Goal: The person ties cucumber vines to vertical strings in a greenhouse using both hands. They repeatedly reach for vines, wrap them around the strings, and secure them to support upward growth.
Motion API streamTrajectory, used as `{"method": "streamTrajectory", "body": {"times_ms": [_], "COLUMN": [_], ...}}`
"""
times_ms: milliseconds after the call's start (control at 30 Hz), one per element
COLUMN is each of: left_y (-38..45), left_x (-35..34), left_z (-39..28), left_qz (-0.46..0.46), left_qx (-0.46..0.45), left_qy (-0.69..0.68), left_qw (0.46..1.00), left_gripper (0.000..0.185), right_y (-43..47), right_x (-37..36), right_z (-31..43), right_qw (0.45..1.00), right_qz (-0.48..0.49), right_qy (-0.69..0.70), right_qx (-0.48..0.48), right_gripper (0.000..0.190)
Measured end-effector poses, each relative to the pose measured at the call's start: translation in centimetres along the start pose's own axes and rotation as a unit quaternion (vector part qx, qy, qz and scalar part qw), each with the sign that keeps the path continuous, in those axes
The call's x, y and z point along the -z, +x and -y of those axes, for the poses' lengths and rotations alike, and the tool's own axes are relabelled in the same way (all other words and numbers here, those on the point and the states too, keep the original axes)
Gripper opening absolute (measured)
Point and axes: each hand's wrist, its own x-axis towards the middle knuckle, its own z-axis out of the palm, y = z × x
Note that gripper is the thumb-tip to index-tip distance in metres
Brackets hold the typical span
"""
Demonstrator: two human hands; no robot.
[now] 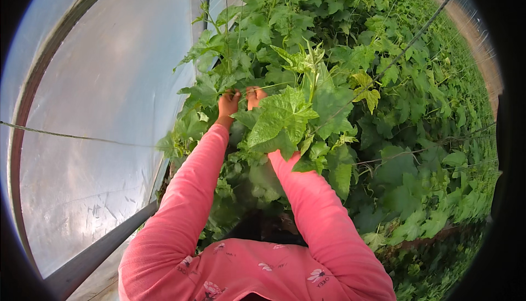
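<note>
Both my hands are in the foliage of a climbing vine with broad lobed leaves. My left hand (pixel 229 103) has its thumb and fingers pinched together beside a leaf. Just to its right is my right hand (pixel 255 97), fingers curled. A thin pale green tendril (pixel 276 84) runs from between the two hands towards an upright vine shoot (pixel 314 71). A large bright leaf (pixel 283 116) on that side covers my right wrist and part of the hand. What lies deeper between the fingers is too small to make out.
Translucent plastic sheeting (pixel 111 67) on a curved frame rib (pixel 39 67) walls the left side. A cord (pixel 82 136) crosses it. Another cord (pixel 404 50) slants over the dense vines (pixel 411 108) on the right. A yellowed leaf (pixel 367 91) hangs there. A bar (pixel 102 247) runs low at left.
</note>
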Motion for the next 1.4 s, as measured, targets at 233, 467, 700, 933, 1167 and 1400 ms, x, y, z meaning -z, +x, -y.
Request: {"method": "streamTrajectory", "body": {"times_ms": [233,467,700,933,1167,1400], "left_y": [-5.6,-6.8,-7.1,-7.9,-9.9,-8.1], "left_x": [1.8,2.3,3.5,2.6,2.7,4.5], "left_z": [-2.8,-3.0,-5.1,-3.9,-5.2,-10.9], "left_qz": [0.082,0.095,0.026,0.043,-0.088,-0.225], "left_qx": [-0.031,0.008,0.052,0.0,-0.02,-0.007], "left_qy": [-0.296,-0.279,-0.206,-0.191,0.181,-0.2], "left_qw": [0.951,0.956,0.977,0.981,0.979,0.954], "left_gripper": [0.029,0.022,0.025,0.029,0.036,0.022], "right_y": [-0.6,0.6,1.0,0.6,0.4,-0.8], "right_x": [-1.9,-3.5,-0.5,-3.5,-2.4,-2.3], "right_z": [0.1,-2.7,1.3,5.7,5.4,6.1], "right_qw": [0.999,0.991,0.937,0.987,0.984,0.981], "right_qz": [0.009,-0.054,0.029,-0.07,-0.072,-0.073], "right_qy": [-0.038,0.098,0.3,-0.124,-0.146,-0.105], "right_qx": [0.013,-0.075,-0.174,0.071,0.077,0.145], "right_gripper": [0.023,0.025,0.023,0.022,0.014,0.01]}}
